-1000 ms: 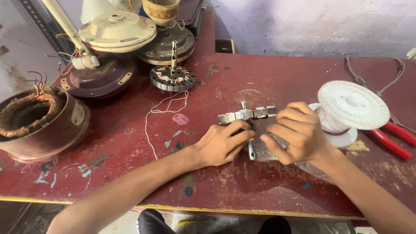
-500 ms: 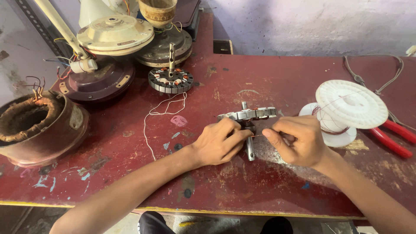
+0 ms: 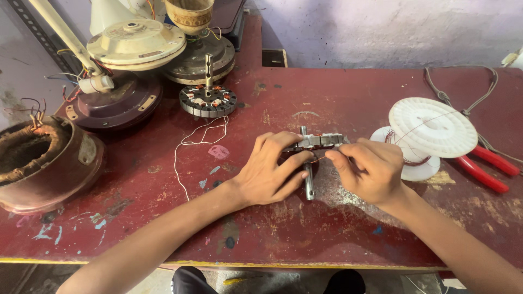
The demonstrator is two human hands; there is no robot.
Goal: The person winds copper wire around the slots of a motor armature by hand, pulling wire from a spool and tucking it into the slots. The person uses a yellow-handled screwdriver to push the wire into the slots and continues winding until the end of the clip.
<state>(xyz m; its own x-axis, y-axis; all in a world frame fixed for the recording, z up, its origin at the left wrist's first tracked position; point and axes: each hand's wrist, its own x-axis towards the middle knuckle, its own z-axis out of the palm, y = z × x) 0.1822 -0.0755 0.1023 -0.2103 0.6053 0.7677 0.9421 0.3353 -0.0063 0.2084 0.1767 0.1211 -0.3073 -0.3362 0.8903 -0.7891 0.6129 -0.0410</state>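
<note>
While the left hand [image 3: 271, 175] clamped the grey slotted metal stator on its shaft [image 3: 316, 142] at mid-frame on the worn red table [image 3: 327, 239], the right hand [image 3: 366, 170] pinched thin copper wire [image 3: 318, 159]; winding looked barely begun, slots mostly bare

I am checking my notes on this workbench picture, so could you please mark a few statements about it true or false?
1. Both hands are on the metal motor core with a shaft. True; the left hand grips it, the right hand pinches at its edge.
2. The white spool lies left of the hands. False; it lies to the right.
3. The red-handled pliers are in the right hand. False; they lie on the table.
4. A second motor core stands farther back. True.
</note>
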